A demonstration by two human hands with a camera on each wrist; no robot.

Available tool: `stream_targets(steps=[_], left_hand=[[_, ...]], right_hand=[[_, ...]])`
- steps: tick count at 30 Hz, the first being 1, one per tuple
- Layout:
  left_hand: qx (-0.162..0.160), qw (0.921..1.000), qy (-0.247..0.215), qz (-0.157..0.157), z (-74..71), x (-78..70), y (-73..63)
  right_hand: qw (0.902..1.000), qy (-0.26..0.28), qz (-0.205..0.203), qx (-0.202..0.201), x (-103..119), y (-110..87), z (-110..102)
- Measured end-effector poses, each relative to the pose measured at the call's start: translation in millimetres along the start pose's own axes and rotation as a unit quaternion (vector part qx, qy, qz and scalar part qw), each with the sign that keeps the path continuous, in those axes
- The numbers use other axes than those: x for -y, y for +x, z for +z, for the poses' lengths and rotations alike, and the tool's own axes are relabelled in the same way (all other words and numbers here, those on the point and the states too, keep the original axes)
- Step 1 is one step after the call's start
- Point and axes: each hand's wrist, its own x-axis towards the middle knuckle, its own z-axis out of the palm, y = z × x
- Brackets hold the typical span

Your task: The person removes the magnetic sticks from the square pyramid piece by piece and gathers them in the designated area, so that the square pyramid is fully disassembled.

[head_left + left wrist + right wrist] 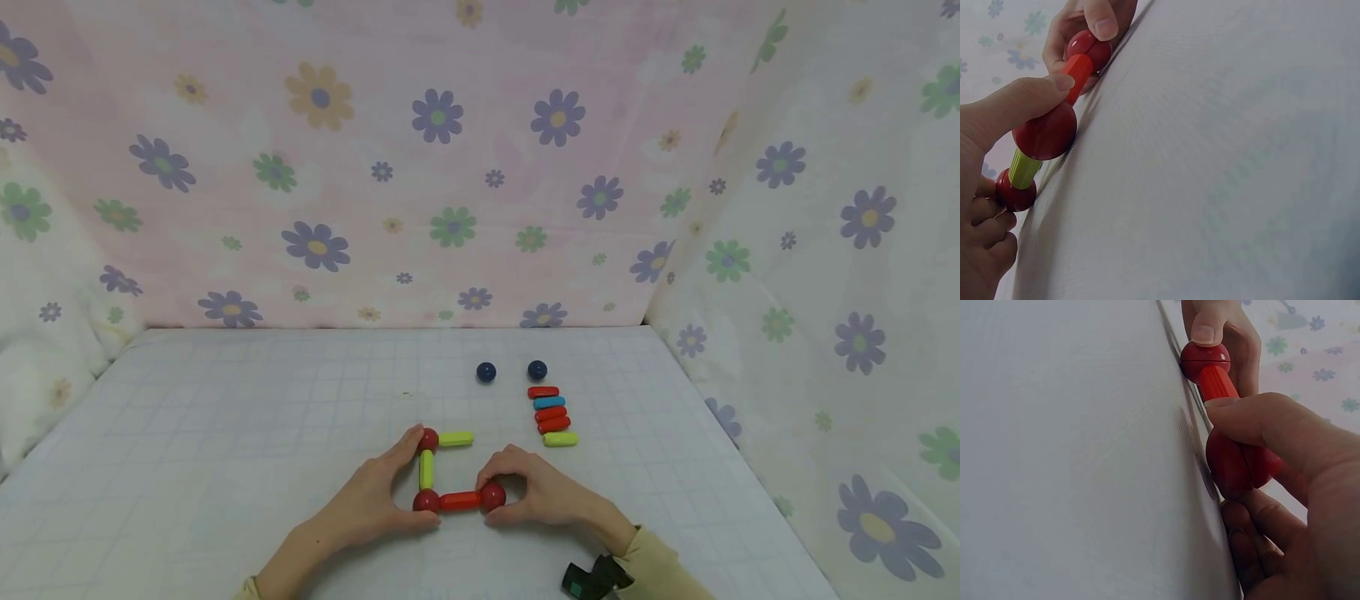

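On the white table [225,400] lies a C-shaped build of magnetic-looking balls and rods. A yellow-green rod [427,471] joins the upper red ball [428,439] to the lower-left red ball [427,501]. Another yellow-green rod [456,438] points right from the upper ball. Between the lower-left ball and the right red ball [492,497] runs a red rod [460,501]. My left hand [367,500] holds the build's left side, thumb by the lower ball and fingers at the upper one. Thumb and fingers of my right hand [551,492] pinch the right ball.
Two dark blue balls [486,372] sit farther back. A column of loose rods, several red [553,425], one blue [549,402] and one yellow-green [560,439], lies beyond the right hand. A black device [596,579] is at the right sleeve. Flowered cloth [360,192] surrounds the table.
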Motion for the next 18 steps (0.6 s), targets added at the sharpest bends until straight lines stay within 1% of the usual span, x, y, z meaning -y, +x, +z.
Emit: stream_targets(steps=[11, 18], left_hand=[[-0.004, 0.9999, 0.000, 0.012, -0.1, 0.5, -1.2], [-0.003, 0.9999, 0.002, 0.013, 0.5, 0.6, -1.0]], right_hand=[[1.0000, -0.006, -0.004, -0.001, 2.1, 0.8, 0.4], [1.0000, 0.001, 0.000, -0.003, 2.7, -0.5, 0.0]])
